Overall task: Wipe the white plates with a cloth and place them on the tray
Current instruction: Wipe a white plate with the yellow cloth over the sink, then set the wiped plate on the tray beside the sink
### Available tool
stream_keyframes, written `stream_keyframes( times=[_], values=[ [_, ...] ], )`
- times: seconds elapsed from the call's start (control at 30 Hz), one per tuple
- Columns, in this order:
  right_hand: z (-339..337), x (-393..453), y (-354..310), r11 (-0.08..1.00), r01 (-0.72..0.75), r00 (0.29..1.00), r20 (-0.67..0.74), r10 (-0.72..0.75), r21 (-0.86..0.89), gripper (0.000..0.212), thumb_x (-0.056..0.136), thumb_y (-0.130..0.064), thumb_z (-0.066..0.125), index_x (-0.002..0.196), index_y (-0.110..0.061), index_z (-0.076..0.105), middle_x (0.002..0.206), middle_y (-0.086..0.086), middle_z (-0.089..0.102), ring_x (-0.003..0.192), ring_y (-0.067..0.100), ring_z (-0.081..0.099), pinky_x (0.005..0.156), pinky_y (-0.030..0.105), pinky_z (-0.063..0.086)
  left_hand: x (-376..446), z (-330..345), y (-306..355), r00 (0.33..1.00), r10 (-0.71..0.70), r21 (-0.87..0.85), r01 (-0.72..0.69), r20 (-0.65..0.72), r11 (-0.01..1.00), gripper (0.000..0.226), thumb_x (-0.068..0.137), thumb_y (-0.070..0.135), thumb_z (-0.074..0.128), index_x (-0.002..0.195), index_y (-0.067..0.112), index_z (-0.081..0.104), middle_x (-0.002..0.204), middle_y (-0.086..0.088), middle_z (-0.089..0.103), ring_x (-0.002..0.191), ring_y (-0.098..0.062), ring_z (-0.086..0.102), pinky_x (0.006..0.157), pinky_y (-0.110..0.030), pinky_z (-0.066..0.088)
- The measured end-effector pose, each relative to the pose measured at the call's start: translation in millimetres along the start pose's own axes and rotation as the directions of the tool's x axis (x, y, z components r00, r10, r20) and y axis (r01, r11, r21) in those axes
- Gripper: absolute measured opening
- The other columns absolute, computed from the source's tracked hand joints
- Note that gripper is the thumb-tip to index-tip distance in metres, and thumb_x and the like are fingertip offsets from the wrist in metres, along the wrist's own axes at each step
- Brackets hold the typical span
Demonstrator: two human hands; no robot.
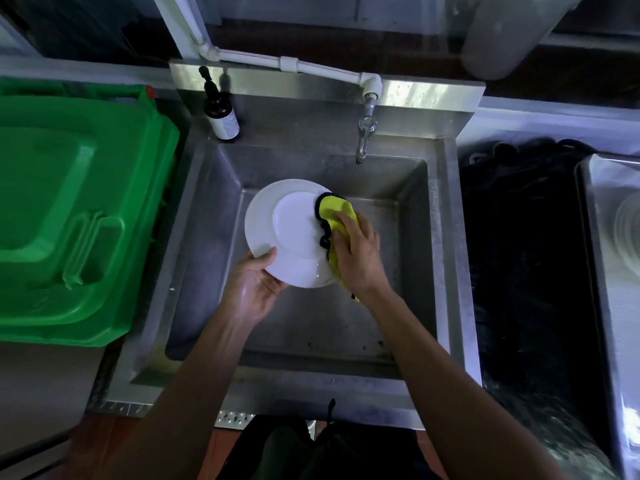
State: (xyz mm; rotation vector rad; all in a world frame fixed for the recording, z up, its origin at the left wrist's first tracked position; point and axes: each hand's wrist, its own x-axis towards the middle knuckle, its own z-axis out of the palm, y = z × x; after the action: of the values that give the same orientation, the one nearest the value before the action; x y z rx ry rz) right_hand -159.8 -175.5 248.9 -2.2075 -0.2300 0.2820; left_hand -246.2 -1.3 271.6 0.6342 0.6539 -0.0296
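Note:
A white plate [282, 225] is held tilted over the steel sink [440, 237]. My left hand [254, 285] grips its near rim from below, thumb on the top face. My right hand [356, 252] presses a yellow cloth with a dark edge [337, 209] against the plate's right side, fingers curled over the cloth. A metal tray [595, 258] stands at the far right, with a pale stack that looks like white plates [628, 230] at the frame's edge.
A tap [364, 133] hangs over the sink's back wall. A brown pump bottle [221, 114] stands on the back left ledge. A green bin lid [69, 209] fills the left. A black bag-like mass [519, 244] lies between sink and tray.

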Motion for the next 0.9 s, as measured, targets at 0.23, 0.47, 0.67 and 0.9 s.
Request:
stream_keyframes(
  times=[0.23, 0.47, 0.67, 0.9],
  values=[
    [-10, 1, -9, 0.997, -0.013, 1.0, 0.027, 0.011, 0.076, 0.039, 0.101, -0.021, 0.055, 0.139, -0.026, 0.055, 0.141, -0.002, 0.048, 0.125, 0.018, 0.048, 0.099, 0.019, 0.032, -5, -16, 19, 0.996, 0.004, 0.169, -0.019, 0.087, 0.985, 0.052, 0.084, 0.002, 0.061, 0.136, 0.0, 0.057, 0.127, -0.014, 0.07, 0.115, -0.031, 0.068, 0.084, -0.042, 0.062],
    [-24, -12, -17, 1.0, -0.027, 1.0, -0.001, 0.027, -0.014, 0.044, 0.095, -0.014, 0.063, 0.138, -0.023, 0.058, 0.144, 0.001, 0.048, 0.127, 0.02, 0.047, 0.099, 0.017, 0.029, -7, -12, 34, 0.996, 0.029, 0.385, -0.061, 0.087, 0.921, 0.04, 0.074, 0.008, 0.07, 0.114, 0.012, 0.072, 0.113, -0.011, 0.075, 0.096, -0.028, 0.074, 0.074, -0.046, 0.061],
    [-48, -33, -17, 0.995, -0.011, 0.997, -0.072, 0.005, -0.096, 0.044, 0.092, -0.016, 0.064, 0.135, -0.024, 0.058, 0.141, 0.003, 0.049, 0.121, 0.025, 0.051, 0.093, 0.026, 0.037, -3, 14, 32, 0.995, 0.059, 0.639, -0.099, 0.083, 0.763, 0.02, 0.074, 0.01, 0.073, 0.091, 0.02, 0.075, 0.092, -0.005, 0.073, 0.081, -0.028, 0.068, 0.067, -0.041, 0.056],
    [-90, -61, -12, 0.97, -0.03, 0.992, -0.124, 0.0, -0.241, 0.041, 0.095, -0.019, 0.06, 0.136, -0.024, 0.055, 0.149, 0.003, 0.043, 0.126, 0.032, 0.046, 0.099, 0.047, 0.047, 12, 48, 9, 0.949, 0.157, 0.907, -0.309, 0.274, 0.285, 0.017, 0.093, 0.014, 0.066, 0.088, -0.001, 0.06, 0.072, -0.001, 0.054, 0.067, -0.016, 0.047, 0.062, -0.032, 0.034]
  ],
)
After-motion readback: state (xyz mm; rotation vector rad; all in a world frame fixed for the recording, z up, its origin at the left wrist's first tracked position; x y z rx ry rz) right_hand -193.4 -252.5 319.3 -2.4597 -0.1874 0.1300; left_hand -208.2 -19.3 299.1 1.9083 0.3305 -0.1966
